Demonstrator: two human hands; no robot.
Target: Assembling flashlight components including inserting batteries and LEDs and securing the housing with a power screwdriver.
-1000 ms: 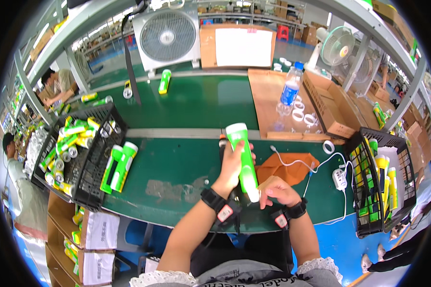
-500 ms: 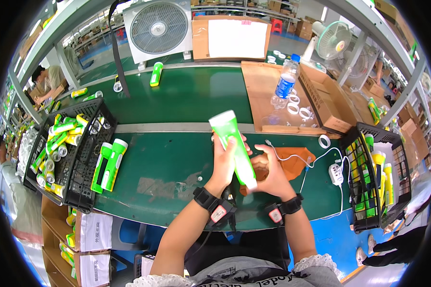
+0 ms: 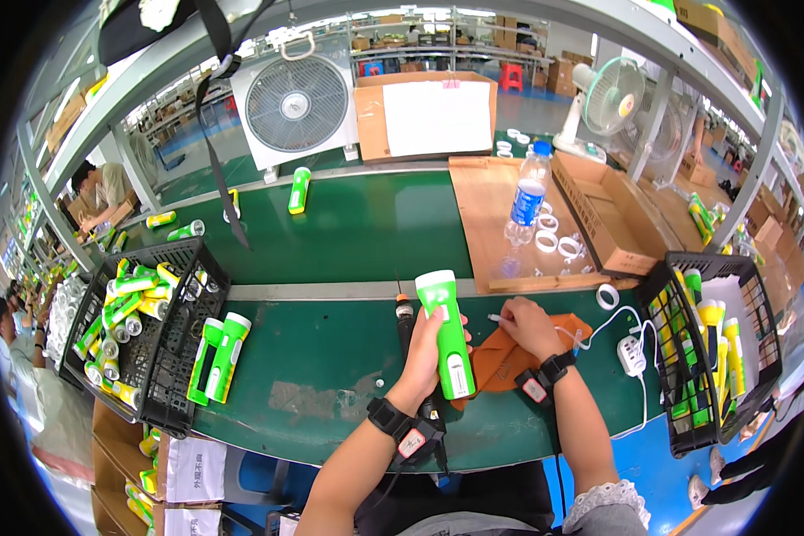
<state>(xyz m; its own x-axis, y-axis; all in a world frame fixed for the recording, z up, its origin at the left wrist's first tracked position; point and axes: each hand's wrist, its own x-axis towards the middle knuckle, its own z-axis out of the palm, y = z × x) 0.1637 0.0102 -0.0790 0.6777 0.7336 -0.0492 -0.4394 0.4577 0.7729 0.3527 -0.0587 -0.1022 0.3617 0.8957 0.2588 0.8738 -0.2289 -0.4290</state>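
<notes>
My left hand [image 3: 423, 355] is wrapped round a green flashlight [image 3: 448, 335] with a white head, its lens end tilted up and away from me. My right hand [image 3: 529, 327] pinches a white charging cable [image 3: 494, 317], whose plug end sticks out to the left of the fingers, apart from the flashlight. Below the right hand lies an orange cloth [image 3: 500, 368]. An electric screwdriver [image 3: 406, 323] with an orange collar lies beside and partly behind my left hand.
A black crate of flashlights [image 3: 188, 335] stands left, with two green flashlights [image 3: 226, 357] beside it. At right are another crate [image 3: 688, 429] and a white power strip [image 3: 632, 355]. A water bottle [image 3: 527, 201], white rings [image 3: 547, 239] and a cardboard tray [image 3: 612, 223] stand beyond.
My right hand has left the flashlight's tail and moved right and away, taking hold of the cable. My left hand has turned the flashlight more upright. The whole view has shifted.
</notes>
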